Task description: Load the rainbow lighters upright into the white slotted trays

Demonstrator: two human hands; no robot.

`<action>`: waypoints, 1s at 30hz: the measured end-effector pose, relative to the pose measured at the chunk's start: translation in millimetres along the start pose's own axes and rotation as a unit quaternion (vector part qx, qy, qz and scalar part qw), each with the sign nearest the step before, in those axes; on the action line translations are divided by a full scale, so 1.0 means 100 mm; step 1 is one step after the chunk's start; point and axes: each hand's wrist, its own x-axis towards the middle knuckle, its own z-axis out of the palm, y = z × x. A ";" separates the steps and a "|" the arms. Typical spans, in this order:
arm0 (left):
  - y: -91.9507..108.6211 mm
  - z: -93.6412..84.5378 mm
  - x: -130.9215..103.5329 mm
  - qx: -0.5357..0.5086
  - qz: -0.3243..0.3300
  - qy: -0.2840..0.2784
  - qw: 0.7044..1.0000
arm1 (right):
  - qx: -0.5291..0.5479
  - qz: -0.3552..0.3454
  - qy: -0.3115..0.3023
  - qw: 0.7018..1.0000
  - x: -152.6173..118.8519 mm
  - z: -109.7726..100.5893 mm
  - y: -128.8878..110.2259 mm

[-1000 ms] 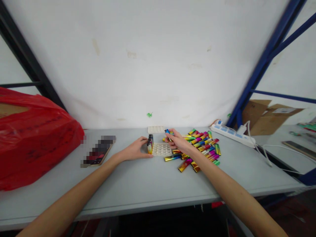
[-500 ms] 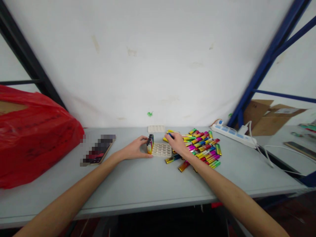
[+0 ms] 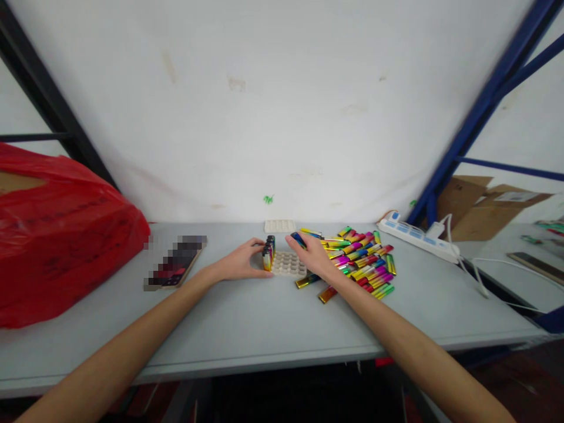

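Note:
My left hand reaches round the left end of a pale tray with rows of small cups. Its thumb is at the front corner and its fingers at the back, around a row of upright shiny lighters with dark tops. In my right hand, pinched between thumb and fingers, is a lighter with a dark blue end, held above the tray's right back side. Many loose metallic, multicoloured lighters lie in a pile beside and beyond the right hand.
A second pale tray lies by the wall. On the left are a phone, partly pixelated, and a large red plastic bag. At the right back sit a white power strip with cables and a cardboard box.
My right hand has come slightly left from the pile's edge towards the tray, bringing the lighter, which now shows more clearly. The left hand stays at the tray. The view has shifted slightly.

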 end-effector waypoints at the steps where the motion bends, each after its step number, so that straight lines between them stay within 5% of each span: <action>1: 0.00 0.00 0.00 -0.001 0.001 0.000 1.000 | -0.010 0.003 0.004 1.000 0.00 0.00 0.00; 10: 0.02 -0.01 0.00 -0.006 0.000 -0.004 1.000 | -0.015 0.040 0.001 0.999 0.01 0.05 0.09; 14: 0.02 -0.01 -0.01 0.001 -0.002 -0.004 1.000 | -0.032 0.018 0.017 0.999 0.01 0.05 0.09; 22: -0.02 0.01 0.00 -0.003 0.005 -0.005 1.000 | -0.126 -0.102 -0.045 0.986 0.00 0.04 0.08; 30: -0.01 0.01 0.00 0.005 0.003 -0.012 1.000 | -0.150 -0.080 -0.067 0.983 0.12 0.13 0.20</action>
